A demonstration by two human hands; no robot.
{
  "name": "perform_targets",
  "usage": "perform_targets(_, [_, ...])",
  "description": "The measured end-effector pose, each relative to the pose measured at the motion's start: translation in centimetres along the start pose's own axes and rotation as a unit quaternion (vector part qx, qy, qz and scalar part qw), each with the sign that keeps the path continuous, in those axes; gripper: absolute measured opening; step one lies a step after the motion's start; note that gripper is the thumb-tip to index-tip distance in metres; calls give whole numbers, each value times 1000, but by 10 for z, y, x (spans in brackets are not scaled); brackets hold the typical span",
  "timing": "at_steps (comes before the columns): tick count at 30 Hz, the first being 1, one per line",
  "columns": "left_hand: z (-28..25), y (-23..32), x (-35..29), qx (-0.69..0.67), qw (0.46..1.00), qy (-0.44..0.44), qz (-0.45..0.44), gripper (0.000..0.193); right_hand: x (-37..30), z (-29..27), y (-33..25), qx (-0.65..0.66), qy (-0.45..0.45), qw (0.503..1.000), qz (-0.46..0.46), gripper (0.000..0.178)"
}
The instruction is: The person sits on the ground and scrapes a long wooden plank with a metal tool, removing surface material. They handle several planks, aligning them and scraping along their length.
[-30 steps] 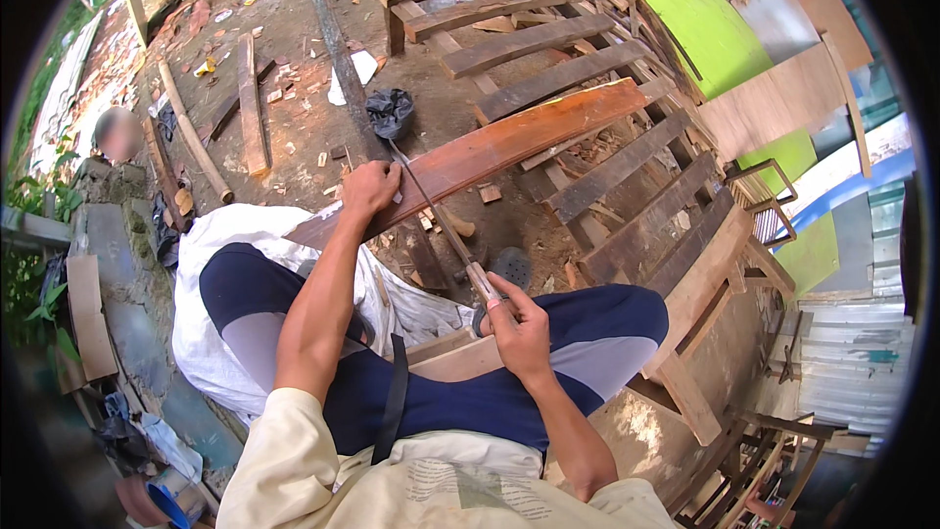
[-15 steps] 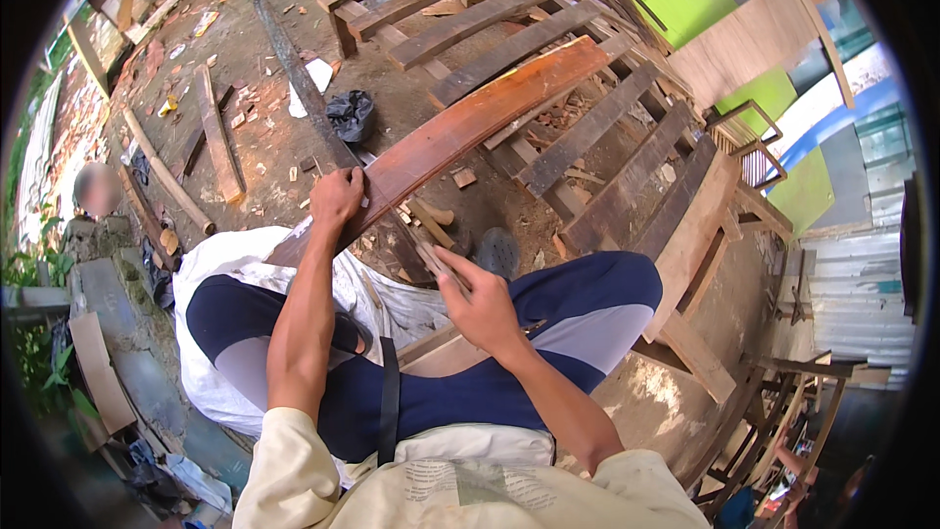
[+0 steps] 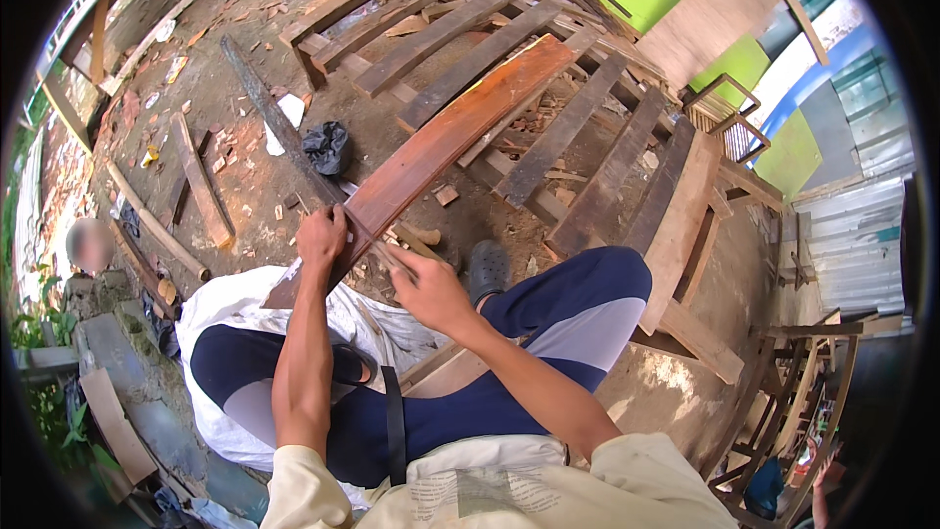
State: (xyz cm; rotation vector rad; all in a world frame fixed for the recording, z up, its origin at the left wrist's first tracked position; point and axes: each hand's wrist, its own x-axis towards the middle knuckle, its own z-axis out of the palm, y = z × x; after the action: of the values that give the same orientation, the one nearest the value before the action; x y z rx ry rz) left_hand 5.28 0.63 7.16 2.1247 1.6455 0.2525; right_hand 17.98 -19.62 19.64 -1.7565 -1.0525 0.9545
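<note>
A long reddish-brown wooden plank (image 3: 431, 157) runs diagonally from by my lap up over a slatted wooden frame (image 3: 490, 39), its far end resting there. My left hand (image 3: 321, 237) is closed at the plank's near left edge. A thin pale tip shows beside its knuckles; I cannot make out what it belongs to. My right hand (image 3: 431, 289) is closed round a slim, narrow tool (image 3: 385, 255) whose front end reaches the plank's right edge near my left hand. The exact kind of tool cannot be told. White sacking (image 3: 235, 284) lies under my left leg.
A dark beam (image 3: 279, 122) and a black plastic bag (image 3: 328, 147) lie beyond my left hand. Loose boards (image 3: 203, 181) and a round pole (image 3: 157, 220) are on the ground at left. A block wall (image 3: 147, 382) stands left, wooden furniture frames (image 3: 783, 411) at lower right.
My right hand with the slim tool has moved left and slightly down, up to the plank's edge. The left hand has shifted a little lower left. The whole view has tilted slightly.
</note>
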Motion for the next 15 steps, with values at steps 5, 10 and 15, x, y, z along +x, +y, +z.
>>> perform_targets(5, [-1,-10,1,1,1000,-11,-20,49,-13,-2,-2,-32,-22,999,23,42])
perform_targets(10, [-3,-8,-3,-21,999,-21,-19,51,-38,-17,-4,-16,-18,999,34,43])
perform_targets(15, [-1,2,-2,-38,999,-30,-13,52,26,16,13,-39,-11,999,6,44])
